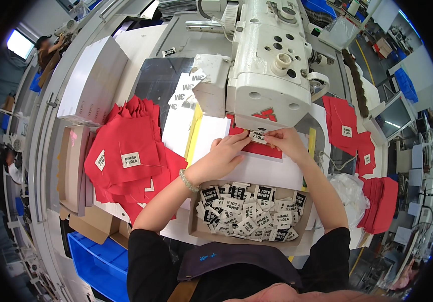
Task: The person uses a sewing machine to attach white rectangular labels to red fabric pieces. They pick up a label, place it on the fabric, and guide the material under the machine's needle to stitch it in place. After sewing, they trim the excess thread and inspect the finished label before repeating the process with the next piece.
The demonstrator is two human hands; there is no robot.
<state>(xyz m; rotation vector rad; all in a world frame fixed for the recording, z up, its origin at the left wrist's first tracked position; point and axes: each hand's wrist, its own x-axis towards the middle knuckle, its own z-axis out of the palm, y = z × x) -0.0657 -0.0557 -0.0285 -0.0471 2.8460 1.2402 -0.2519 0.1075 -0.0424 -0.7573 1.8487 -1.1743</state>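
Observation:
A red fabric piece (266,150) lies under the head of a white sewing machine (256,75). On it rests a small white woven label (257,136) with dark print, close to the needle area, which the machine head hides. My left hand (222,157) lies on the fabric's left side, fingers stretched toward the label's left edge. From the right, my right hand (288,143) pinches the label's right edge with thumb and forefinger. Just in front of my body sits a shallow cardboard tray (192,221) heaped with loose black and white labels (246,214).
Left of my arm spreads a pile of red fabric pieces (118,133), some bearing labels and loose threads. More red pieces (341,126) hang at the right, beside a clear plastic bag (348,199). A white box (93,78) and blue crate (98,264) stand left.

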